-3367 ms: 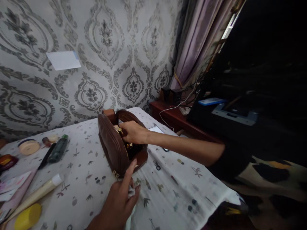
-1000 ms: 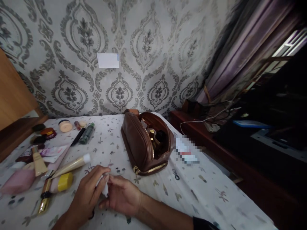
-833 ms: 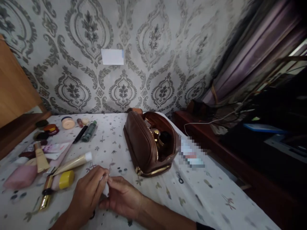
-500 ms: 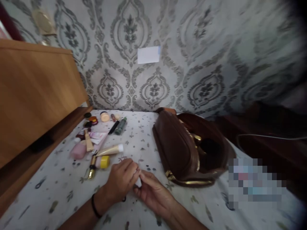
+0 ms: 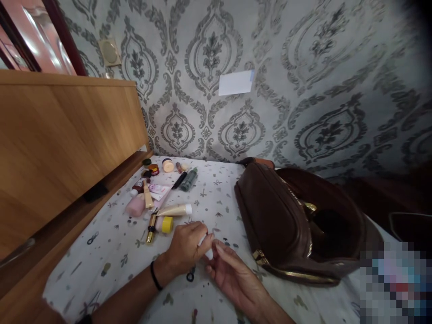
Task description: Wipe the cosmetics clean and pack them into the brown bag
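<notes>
A: Where's the small, crumpled-looking white wad (image 5: 209, 253)?

B: Near centre, over the white printed cloth (image 5: 108, 243). Left hand (image 5: 187, 245), black wristband (image 5: 155, 275) on, pinches it between fingers and thumb.

A: Right hand (image 5: 232, 272)?

B: Just beside, palm partly up, fingers curled. Can't tell whether they grip.

A: Surroundings?

B: Left, slightly farther: yellow-capped pink bottle (image 5: 166, 224), white-capped cream tube (image 5: 173, 210). Right: open brown leather bag (image 5: 273, 220).

The bag (image 5: 272, 220) has a smooth surface like leather, and its zipper (image 5: 305, 276) is of shiny metal. The cloth (image 5: 219, 193) looks matt. The cabinet (image 5: 70, 135) seems smooth wood.
</notes>
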A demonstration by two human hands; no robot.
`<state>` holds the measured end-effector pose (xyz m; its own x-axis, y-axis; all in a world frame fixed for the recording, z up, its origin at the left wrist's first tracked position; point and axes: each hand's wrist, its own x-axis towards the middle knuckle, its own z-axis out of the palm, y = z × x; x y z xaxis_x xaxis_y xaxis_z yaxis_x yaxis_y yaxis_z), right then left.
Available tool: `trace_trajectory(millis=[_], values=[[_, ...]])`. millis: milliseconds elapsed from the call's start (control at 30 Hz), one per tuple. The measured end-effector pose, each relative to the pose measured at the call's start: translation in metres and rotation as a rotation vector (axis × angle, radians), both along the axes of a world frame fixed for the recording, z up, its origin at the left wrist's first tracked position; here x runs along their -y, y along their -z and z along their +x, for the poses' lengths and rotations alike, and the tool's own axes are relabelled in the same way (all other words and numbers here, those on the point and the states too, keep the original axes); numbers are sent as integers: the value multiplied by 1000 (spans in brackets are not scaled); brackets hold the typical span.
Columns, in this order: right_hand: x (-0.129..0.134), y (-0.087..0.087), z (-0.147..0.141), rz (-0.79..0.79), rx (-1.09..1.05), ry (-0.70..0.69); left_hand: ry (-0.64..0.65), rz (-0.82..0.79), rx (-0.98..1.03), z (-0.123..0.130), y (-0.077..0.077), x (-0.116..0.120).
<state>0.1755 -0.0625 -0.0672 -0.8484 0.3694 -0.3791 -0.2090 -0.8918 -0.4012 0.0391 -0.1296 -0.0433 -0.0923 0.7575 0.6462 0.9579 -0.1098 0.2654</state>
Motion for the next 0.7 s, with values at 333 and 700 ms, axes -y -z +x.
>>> trace_trajectory(millis=[333, 700], values=[[-3, 1, 3, 7, 0, -32, -84, -51, 20, -10, 4, -2], [-4, -4, 1, 26, -30, -53, -111, -90, -51, -11, 5, -1]])
